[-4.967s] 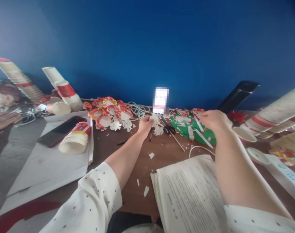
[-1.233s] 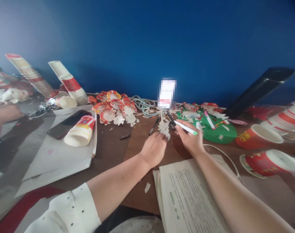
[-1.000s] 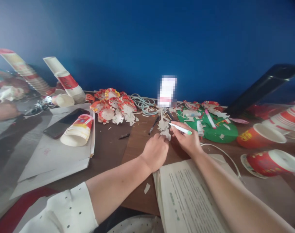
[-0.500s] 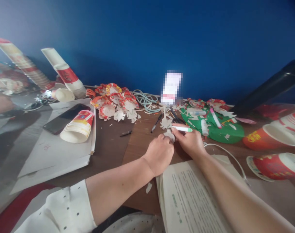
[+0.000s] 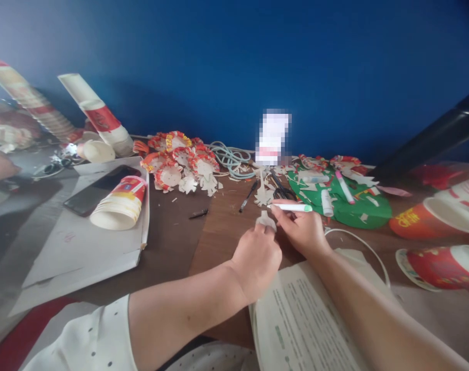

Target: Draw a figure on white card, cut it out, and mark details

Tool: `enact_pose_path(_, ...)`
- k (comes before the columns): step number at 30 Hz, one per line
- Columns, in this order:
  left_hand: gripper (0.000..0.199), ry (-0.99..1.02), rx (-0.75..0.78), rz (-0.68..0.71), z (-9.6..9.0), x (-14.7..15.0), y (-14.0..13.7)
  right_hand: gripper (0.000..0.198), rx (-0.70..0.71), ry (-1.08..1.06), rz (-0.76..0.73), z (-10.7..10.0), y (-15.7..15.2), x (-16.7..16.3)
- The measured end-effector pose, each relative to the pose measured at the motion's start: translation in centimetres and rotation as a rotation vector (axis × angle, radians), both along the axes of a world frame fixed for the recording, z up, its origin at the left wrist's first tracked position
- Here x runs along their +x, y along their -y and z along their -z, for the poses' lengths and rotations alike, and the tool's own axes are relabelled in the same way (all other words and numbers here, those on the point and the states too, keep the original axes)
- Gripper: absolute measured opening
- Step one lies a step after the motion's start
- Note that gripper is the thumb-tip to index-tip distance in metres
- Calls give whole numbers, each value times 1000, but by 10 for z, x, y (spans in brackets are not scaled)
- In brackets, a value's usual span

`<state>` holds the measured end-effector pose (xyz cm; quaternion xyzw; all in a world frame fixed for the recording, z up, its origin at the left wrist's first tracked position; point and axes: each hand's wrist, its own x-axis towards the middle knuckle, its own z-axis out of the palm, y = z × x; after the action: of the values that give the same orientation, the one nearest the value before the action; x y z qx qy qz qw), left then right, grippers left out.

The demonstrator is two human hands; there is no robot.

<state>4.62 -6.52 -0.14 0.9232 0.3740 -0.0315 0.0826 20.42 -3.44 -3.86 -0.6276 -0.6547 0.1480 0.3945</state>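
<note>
In the head view my right hand (image 5: 301, 226) is closed around a white marker pen (image 5: 292, 207) with a green end, its other end pointing left. My left hand (image 5: 259, 257) has its fingers curled onto a small white paper cutout (image 5: 265, 218) on the brown table, just below and left of the marker. Whether the fingers pinch it or only press it down is hard to see. Beyond both hands lies another jagged white paper cutout (image 5: 263, 196), between a black pen (image 5: 248, 196) and black scissors (image 5: 283, 192).
Red-and-white paper crafts (image 5: 184, 162) are heaped at back left, beside a coiled cable (image 5: 232, 159). Markers and scraps cover a green sheet (image 5: 361, 214). Paper cups (image 5: 431, 219) lie at right, stacked cups (image 5: 120, 203) at left. An open book (image 5: 307, 314) is under my right forearm. Another person's hand (image 5: 0, 167) shows at far left.
My left hand has drawn slightly down and right, leaving more of the cutout showing. The marker has swung flatter and away from the cutout. The view has shifted a little.
</note>
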Motion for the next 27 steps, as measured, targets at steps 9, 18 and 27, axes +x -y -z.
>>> enact_pose_path(9,27,-36,19,-13,6,5,6,24,105,-19,-5,-7,5,-7)
enact_pose_path(18,26,-62,43,-13,4,8,8,21,83,-25,-2,-6,6,-6)
enact_pose_path(27,28,-64,86,9,7,7,8,21,64,-49,2,-9,7,-3)
